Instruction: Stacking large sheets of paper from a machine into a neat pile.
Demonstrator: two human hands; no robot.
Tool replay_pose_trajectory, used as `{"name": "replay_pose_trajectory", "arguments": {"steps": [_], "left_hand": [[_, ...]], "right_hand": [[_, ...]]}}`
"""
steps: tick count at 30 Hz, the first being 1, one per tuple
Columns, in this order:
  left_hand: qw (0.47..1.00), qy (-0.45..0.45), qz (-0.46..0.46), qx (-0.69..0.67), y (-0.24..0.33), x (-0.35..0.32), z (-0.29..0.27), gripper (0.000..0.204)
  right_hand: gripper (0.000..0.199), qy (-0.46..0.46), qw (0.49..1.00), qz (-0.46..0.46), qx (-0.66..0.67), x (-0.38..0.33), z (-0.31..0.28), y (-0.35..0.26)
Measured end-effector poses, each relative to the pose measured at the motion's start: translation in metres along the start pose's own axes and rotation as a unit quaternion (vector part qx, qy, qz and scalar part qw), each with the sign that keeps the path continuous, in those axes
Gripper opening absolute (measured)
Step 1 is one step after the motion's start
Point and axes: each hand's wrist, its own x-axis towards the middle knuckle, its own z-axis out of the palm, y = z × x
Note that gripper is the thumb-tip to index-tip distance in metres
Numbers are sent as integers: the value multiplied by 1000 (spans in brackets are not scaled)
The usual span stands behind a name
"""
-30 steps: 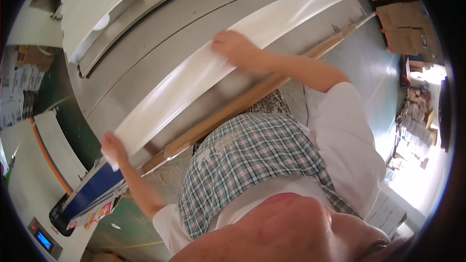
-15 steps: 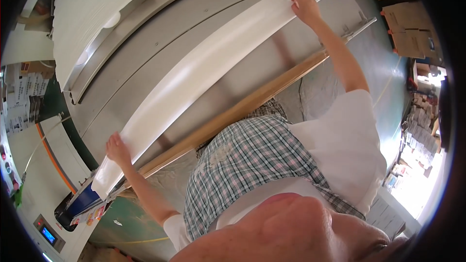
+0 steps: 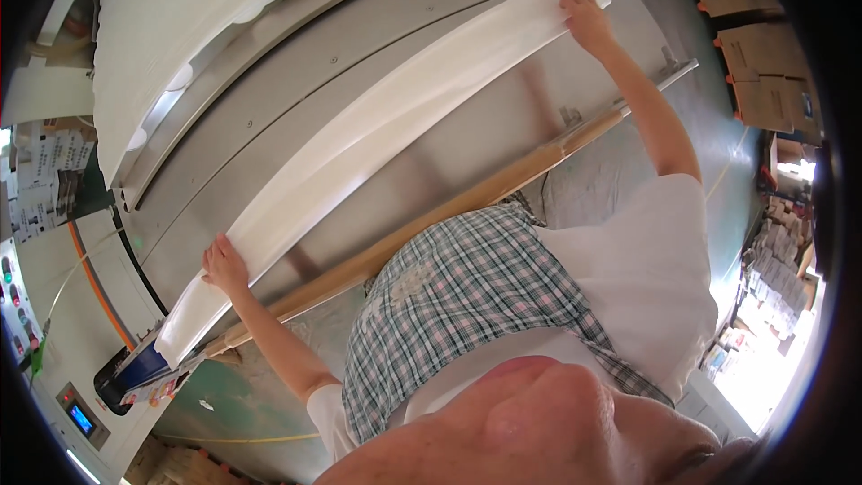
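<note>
A long white strip of thin, folded sheet [image 3: 359,148] runs slantwise over the grey metal table, from near left to far right. I cannot tell whether it is film or cloth. Near its left end, my left hand [image 3: 224,266] is closed over the far edge with the fingertips curled. Close to the far right end, my right hand [image 3: 590,22] pinches the strip, its thumb partly hidden. The right end looks crumpled and frilled. A lengthwise crease shows along the middle stretch.
The metal table [image 3: 296,117] has a wooden bar [image 3: 431,223] along its near edge, close to my checked apron [image 3: 458,287]. Beyond it hangs a wide white sheet [image 3: 180,9] behind a metal rail [image 3: 269,36]. Cardboard boxes [image 3: 763,49] stand at right; a control screen [image 3: 83,419] is at lower left.
The strip has narrowed, and a crease now shows along its middle. My right hand has shifted slightly right and nearer. The left hand has closed more plainly on the edge.
</note>
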Motion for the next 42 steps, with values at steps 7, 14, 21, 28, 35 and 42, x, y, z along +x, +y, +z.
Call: {"name": "replay_pose_trajectory", "arguments": {"steps": [7, 14, 21, 28, 35, 42], "left_hand": [[1000, -6, -10, 8, 2, 1, -2, 48], [1000, 8, -6, 7, 4, 1, -2, 47], [1000, 9, -2, 15, 0, 4, 4, 46], [1000, -2, 2, 26, 1, 7, 1, 45], [1000, -1, -4, 20, -3, 4, 4, 47], [1000, -8, -10, 21, -1, 5, 2, 49]], "right_hand": [[23, 103, 978, 180, -33, 14, 3, 66], [39, 171, 969, 168, -63, 16, 27, 77], [37, 53, 910, 390, -129, 24, 60, 152], [28, 106, 890, 395, 202, 17, 42, 161], [35, -142, 898, 405, 98, 31, 43, 144], [25, -20, 927, 366, 80, 38, 31, 153]]}}
